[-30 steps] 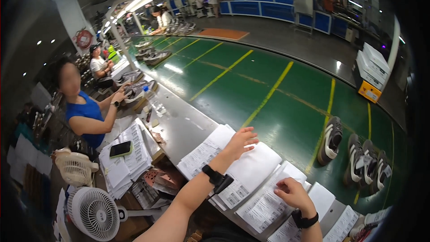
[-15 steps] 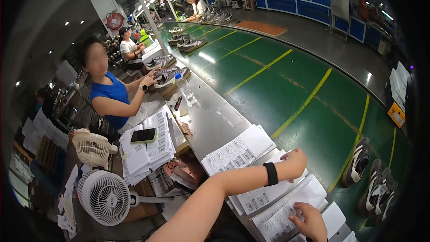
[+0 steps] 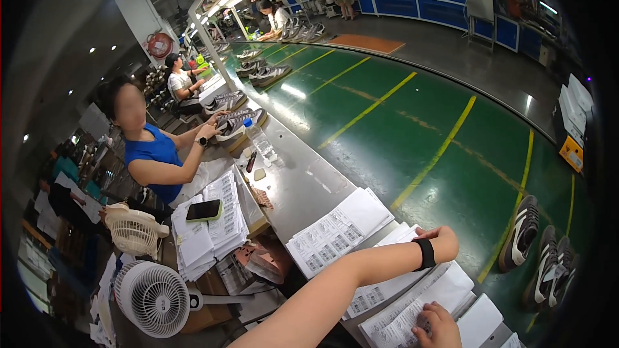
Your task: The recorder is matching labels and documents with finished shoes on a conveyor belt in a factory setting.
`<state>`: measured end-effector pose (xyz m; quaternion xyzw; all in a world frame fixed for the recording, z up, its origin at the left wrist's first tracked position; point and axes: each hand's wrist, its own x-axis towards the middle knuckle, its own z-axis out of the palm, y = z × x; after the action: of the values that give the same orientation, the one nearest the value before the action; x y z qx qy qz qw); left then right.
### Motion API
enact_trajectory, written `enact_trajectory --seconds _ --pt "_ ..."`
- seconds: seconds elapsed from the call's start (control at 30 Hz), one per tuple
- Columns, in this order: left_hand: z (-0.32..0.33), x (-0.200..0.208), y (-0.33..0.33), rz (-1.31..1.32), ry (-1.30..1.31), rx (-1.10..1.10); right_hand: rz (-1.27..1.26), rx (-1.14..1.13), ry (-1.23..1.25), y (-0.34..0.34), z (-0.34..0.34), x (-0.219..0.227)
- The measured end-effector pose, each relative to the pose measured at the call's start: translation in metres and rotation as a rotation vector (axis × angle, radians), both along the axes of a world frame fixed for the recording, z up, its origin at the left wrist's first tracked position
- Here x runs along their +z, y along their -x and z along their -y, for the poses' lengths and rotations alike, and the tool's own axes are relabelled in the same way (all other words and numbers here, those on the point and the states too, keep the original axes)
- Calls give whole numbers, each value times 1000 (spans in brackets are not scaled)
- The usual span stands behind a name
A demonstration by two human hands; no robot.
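My left arm, with a black wristband, reaches across the stacks of printed label sheets. My left hand (image 3: 443,243) bends at the wrist over the far edge of the middle stack (image 3: 369,298); its fingers are mostly hidden behind the wrist. My right hand (image 3: 441,327) lies on the nearer stack of label sheets (image 3: 394,326), fingers bent and thumb apart, with nothing seen gripped. Farther along the metal table sits another stack of sheets (image 3: 340,227), which neither hand touches.
A green conveyor belt (image 3: 361,129) with yellow lines carries striped sneakers (image 3: 520,235). On the table stands a water bottle (image 3: 259,140). To the left are a white fan (image 3: 152,299), a phone (image 3: 204,211) on papers, and a co-worker in blue (image 3: 155,154) handling a shoe.
My left hand has shifted right and its wrist bends more, hiding the fingers. My right hand has moved slightly down and left over the sheets. The whole view has tilted a little.
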<state>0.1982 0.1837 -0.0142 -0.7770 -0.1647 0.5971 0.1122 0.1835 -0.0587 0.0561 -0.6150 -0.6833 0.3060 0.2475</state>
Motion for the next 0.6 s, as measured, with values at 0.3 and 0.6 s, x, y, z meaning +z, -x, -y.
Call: enact_trajectory --seconds 0.3,0.6 --pt "-1 -3 1 31 -8 -15 104 11 -17 5 3 -6" --pt "0 0 6 48 -27 9 180 30 -34 13 4 -4"
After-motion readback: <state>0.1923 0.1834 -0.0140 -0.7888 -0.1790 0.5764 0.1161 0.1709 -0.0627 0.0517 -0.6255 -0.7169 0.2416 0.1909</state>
